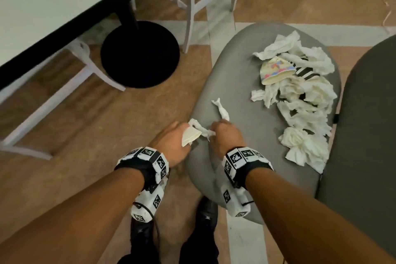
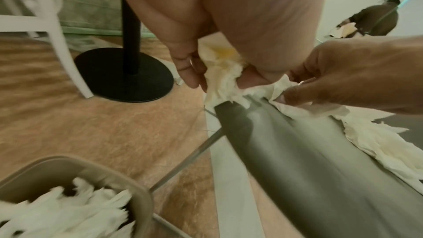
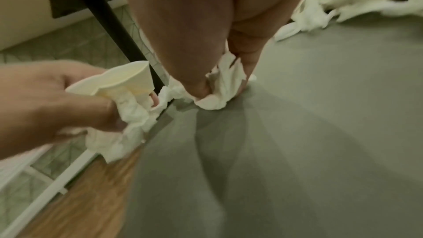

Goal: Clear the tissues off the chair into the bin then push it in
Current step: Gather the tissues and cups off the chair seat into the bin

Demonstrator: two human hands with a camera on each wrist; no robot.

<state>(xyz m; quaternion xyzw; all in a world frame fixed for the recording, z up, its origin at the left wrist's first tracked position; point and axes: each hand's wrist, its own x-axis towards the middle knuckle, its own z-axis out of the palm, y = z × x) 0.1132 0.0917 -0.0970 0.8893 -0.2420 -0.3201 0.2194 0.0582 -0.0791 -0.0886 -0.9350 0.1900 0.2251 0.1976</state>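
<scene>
Desk (image 1: 42, 2): pale top with a dark edge at the upper left, standing on a black round base (image 1: 139, 54); white chair legs (image 1: 85, 66) beside it.
Bin (image 2: 96, 173): beige, on the floor at the lower left of the left wrist view, already holding white tissues.
Left hand (image 1: 171, 141): at the left front edge of the chair seat, fingers (image 2: 190, 71) curled round a flattened paper cup (image 3: 119, 80) and a crumpled tissue (image 2: 224, 82).
Right hand (image 1: 227, 137): just beside the left hand, over the seat edge, fingers (image 3: 196, 86) pinching another crumpled tissue (image 3: 217, 97) against the seat.
Twisted tissue (image 1: 221, 109): lies alone on the seat just beyond the right hand.
Chair (image 1: 235, 83): grey padded seat, pulled out from the desk, with a dark backrest (image 1: 364, 113) at the right.
Tissue pile (image 1: 304, 100): many crumpled white tissues spread along the right side of the seat near the backrest, with a patterned paper cup (image 1: 276, 68) lying on its side among them.
</scene>
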